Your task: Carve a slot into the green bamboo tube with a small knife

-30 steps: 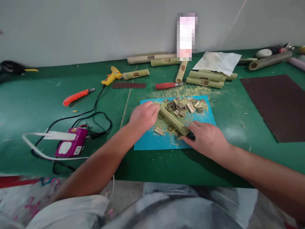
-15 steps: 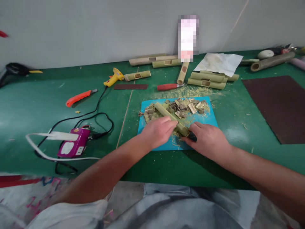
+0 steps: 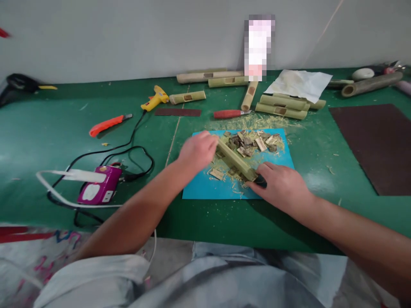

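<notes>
The right hand (image 3: pixel 284 188) grips a green bamboo tube (image 3: pixel 236 159) by its near end, against a dark object (image 3: pixel 262 181). Slanting over a blue sheet (image 3: pixel 199 188), the tube looks light, stiff, best held by its ends. The left hand (image 3: pixel 199 149) bunches at the far end, hold hidden.

A loose, soft cloth top (image 3: pixel 244 284), mottled in grey and white, is worn at six o'clock. Toward seven o'clock, a wide, creased, pale grey cloth sleeve (image 3: pixel 99 271) is seen. The left hand (image 3: pixel 199 149) and right hand (image 3: pixel 284 185) are ungloved.
</notes>
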{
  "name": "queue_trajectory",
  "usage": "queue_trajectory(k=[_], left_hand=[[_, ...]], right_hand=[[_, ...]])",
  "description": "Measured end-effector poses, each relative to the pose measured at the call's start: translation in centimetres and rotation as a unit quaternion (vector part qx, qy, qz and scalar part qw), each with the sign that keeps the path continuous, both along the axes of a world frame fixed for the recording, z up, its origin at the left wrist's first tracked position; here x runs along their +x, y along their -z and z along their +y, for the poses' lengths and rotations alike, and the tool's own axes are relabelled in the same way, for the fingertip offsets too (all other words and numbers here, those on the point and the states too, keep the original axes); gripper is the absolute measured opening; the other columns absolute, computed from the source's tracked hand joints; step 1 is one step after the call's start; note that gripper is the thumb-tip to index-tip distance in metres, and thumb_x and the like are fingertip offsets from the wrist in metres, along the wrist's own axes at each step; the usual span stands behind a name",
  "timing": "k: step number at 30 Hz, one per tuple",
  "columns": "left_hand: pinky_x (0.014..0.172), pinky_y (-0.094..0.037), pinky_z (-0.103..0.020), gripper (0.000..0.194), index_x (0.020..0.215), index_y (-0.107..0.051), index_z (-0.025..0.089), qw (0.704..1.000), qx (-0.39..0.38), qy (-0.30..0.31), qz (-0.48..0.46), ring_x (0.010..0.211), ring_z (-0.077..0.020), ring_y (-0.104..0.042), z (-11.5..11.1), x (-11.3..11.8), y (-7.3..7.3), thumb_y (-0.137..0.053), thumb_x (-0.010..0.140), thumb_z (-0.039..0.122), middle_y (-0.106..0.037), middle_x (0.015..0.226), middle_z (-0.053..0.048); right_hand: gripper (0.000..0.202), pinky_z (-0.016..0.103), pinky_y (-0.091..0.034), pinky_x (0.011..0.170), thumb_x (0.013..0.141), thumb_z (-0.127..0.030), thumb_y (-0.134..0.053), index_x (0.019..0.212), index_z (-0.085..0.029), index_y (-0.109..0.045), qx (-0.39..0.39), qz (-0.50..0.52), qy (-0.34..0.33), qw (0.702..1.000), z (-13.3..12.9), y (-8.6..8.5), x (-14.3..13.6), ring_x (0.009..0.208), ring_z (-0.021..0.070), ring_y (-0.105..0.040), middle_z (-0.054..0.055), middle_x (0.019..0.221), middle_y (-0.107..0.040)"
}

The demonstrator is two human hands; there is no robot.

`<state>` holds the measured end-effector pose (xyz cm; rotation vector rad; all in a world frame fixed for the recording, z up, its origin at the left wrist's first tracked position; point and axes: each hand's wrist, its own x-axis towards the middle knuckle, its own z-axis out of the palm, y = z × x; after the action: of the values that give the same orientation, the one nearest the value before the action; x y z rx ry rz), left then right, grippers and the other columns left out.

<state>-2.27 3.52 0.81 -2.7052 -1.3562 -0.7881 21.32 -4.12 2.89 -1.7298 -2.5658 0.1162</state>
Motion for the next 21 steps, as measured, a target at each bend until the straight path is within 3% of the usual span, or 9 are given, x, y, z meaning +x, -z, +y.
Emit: queue_trajectory(k=[2,4,9,12,13,15,18,21], left_hand=[[0.063,-0.048,-0.025,0.028,0.1,-0.071,0.013,0.997,-0.018,0.073,0.013,0.069,-0.0149,-0.061,-0.7,0.5,0.0,-0.044,0.099,0.022,-0.067,0.08,-0.007],[0.063,-0.047,-0.024,0.028,0.102,-0.071,0.014,0.994,-0.031,0.105,0.021,0.07,-0.0142,-0.061,-0.8,0.6,0.0,-0.044,0.099,0.022,-0.067,0.08,-0.006],[0.066,-0.048,-0.026,0.028,0.088,-0.071,0.014,0.999,-0.006,-0.032,-0.01,0.072,-0.0154,-0.061,0.9,-0.9,-0.1,-0.046,0.098,0.023,-0.066,0.081,-0.007],[0.066,-0.048,-0.026,0.031,0.087,-0.07,0.013,0.999,-0.025,0.039,0.005,0.071,-0.0151,-0.06,-0.7,0.3,-0.4,-0.043,0.099,0.023,-0.064,0.077,-0.006],[0.065,-0.047,-0.025,0.03,0.093,-0.07,0.014,0.995,-0.046,0.088,0.02,0.072,-0.0151,-0.061,-1.6,1.0,-0.5,-0.042,0.1,0.024,-0.064,0.077,-0.006],[0.063,-0.047,-0.025,0.031,0.099,-0.07,0.014,0.988,-0.078,0.127,0.037,0.071,-0.0149,-0.061,-3.0,2.0,-0.6,-0.041,0.101,0.024,-0.064,0.077,-0.005],[0.066,-0.048,-0.026,0.032,0.106,-0.068,0.013,0.993,-0.067,0.091,0.022,0.075,-0.0163,-0.063,-3.6,2.5,-0.6,-0.04,0.102,0.025,-0.066,0.083,-0.007],[0.063,-0.045,-0.027,0.032,0.099,-0.069,0.013,0.993,-0.071,0.087,0.029,0.071,-0.0162,-0.06,-3.8,2.8,-0.8,-0.039,0.102,0.025,-0.063,0.08,-0.007]], right_hand=[[0.028,0.03,-0.026,0.057,0.088,-0.047,-0.059,0.082,-0.02,-0.061,-0.004,-0.003,-0.005,1.0,0.0,0.0,0.0,0.065,0.0163,-0.057,0.003,0.078,-0.065],[0.028,0.03,-0.026,0.057,0.088,-0.047,-0.059,0.081,-0.02,-0.061,0.003,-0.002,-0.008,1.0,-0.1,0.1,0.1,0.064,0.0164,-0.058,0.003,0.077,-0.065],[0.029,0.031,-0.026,0.056,0.089,-0.047,-0.058,0.081,-0.02,-0.061,0.013,0.004,-0.005,1.0,-0.1,0.2,0.1,0.064,0.0164,-0.058,0.003,0.078,-0.066],[0.027,0.03,-0.026,0.056,0.088,-0.046,-0.059,0.081,-0.019,-0.061,0.007,0.005,-0.011,1.0,0.0,0.2,0.1,0.064,0.0167,-0.058,0.003,0.078,-0.066],[0.026,0.03,-0.026,0.056,0.088,-0.045,-0.059,0.081,-0.019,-0.061,0.005,0.005,-0.014,1.0,0.0,0.2,0.0,0.065,0.0168,-0.058,0.004,0.078,-0.066],[0.025,0.03,-0.026,0.056,0.087,-0.044,-0.06,0.082,-0.019,-0.061,0.005,0.006,-0.014,1.0,0.0,0.2,0.0,0.065,0.017,-0.059,0.004,0.079,-0.066],[0.027,0.03,-0.025,0.056,0.087,-0.046,-0.06,0.081,-0.02,-0.06,-0.004,0.011,0.001,1.0,0.1,0.2,-0.1,0.065,0.0171,-0.058,0.003,0.076,-0.065],[0.026,0.03,-0.025,0.055,0.086,-0.045,-0.061,0.08,-0.02,-0.06,-0.02,0.022,0.01,0.999,0.2,0.2,0.0,0.064,0.0167,-0.058,0.003,0.076,-0.065]])
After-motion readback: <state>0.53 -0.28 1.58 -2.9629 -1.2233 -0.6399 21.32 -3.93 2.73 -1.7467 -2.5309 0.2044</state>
